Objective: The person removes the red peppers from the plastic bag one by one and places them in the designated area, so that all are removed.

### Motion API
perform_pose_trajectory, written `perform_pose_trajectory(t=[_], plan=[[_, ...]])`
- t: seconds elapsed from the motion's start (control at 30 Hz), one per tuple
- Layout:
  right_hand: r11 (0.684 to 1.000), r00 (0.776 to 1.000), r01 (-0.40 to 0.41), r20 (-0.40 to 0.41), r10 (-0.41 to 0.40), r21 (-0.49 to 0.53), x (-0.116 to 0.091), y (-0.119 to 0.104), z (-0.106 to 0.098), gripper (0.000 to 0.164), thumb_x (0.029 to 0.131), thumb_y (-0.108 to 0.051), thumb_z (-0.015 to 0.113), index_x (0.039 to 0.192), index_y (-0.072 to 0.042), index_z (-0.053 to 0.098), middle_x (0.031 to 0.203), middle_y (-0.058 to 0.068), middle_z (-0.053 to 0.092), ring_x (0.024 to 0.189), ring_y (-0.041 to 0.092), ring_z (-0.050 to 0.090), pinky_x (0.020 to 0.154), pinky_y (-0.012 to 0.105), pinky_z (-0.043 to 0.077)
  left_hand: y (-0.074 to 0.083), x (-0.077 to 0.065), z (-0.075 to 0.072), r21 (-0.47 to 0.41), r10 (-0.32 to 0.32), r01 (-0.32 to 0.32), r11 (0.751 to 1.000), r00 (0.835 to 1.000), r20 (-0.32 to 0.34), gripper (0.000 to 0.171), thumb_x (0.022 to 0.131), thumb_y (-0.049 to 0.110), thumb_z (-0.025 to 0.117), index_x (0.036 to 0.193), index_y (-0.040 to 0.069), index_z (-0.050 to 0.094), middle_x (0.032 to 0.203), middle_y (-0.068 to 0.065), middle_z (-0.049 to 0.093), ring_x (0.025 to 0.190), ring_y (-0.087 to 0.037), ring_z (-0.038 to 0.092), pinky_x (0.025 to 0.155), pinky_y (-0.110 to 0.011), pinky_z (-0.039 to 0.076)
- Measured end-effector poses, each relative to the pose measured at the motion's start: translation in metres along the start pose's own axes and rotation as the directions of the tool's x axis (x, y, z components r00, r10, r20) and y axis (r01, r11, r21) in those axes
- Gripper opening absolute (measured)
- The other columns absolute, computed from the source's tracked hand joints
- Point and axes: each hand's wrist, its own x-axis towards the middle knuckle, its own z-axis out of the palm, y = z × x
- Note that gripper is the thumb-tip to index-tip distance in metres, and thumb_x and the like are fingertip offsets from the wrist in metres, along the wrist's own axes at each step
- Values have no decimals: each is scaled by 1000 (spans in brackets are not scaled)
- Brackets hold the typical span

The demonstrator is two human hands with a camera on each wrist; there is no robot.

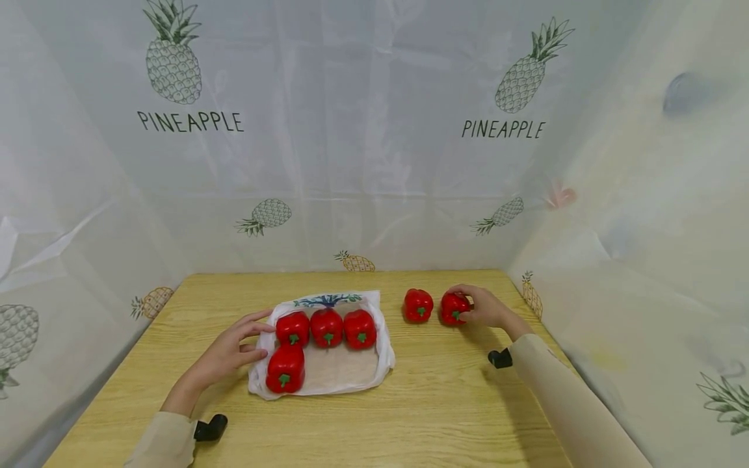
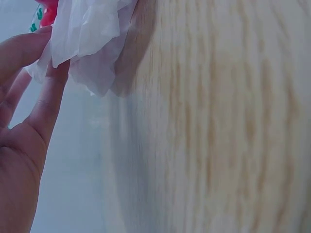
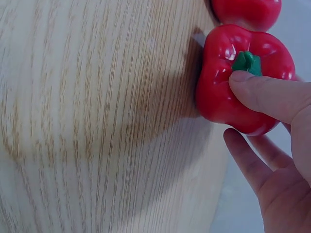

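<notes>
A white soft-walled bag (image 1: 383, 364) with a blue-green print at its back lies spread on the table. Inside, a row of three red bell peppers (image 1: 326, 327) runs along the back, and another red bell pepper (image 1: 285, 369) sits front left. My left hand (image 1: 225, 354) rests at the bag's left side, fingers spread; its fingertips touch the white rim (image 2: 85, 34). To the right of the bag, my right hand (image 1: 482, 307) holds a red bell pepper (image 3: 248, 104), thumb by the green stem and fingers around the far side. The pepper appears to be at table level.
One more red bell pepper (image 1: 418, 306) stands on the table between the bag and my right hand. The wooden table (image 1: 351, 429) meets pineapple-printed sheeting (image 1: 363, 162) at its back and sides. A black wrist mount (image 1: 211, 429) juts out near each sleeve.
</notes>
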Motion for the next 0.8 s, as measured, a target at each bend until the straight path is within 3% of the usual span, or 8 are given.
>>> perform_pose_trajectory(t=[0.47, 0.63, 0.8], plan=[[1000, 1000, 3, 31, -4, 27, 0, 6, -2, 63, 90, 6, 78, 148, -5, 56, 148, 25, 57, 136, 54, 52, 97, 58, 60, 1, 2, 0, 12, 11, -11, 1000, 1000, 3, 42, 92, 2, 80, 132, 7, 67, 167, -24, 34, 139, -59, 48, 98, -38, 61], [1000, 999, -6, 49, 4, 23, -5, 1, -7, 69, 90, 7, 77, 153, -8, 52, 161, 28, 44, 144, 59, 41, 101, 63, 57, 1, 2, 1, 12, 13, -13, 1000, 1000, 2, 42, 92, 1, 81, 132, 6, 67, 167, -24, 34, 138, -59, 48, 97, -37, 61], [1000, 998, 7, 64, -9, 23, -5, -3, -13, 73, 89, 8, 77, 155, -8, 51, 162, 28, 43, 146, 58, 38, 103, 71, 52, 0, 2, 1, 12, 17, -17, 1000, 1000, 0, 42, 91, 0, 80, 131, 6, 67, 167, -25, 34, 137, -58, 49, 97, -35, 61]])
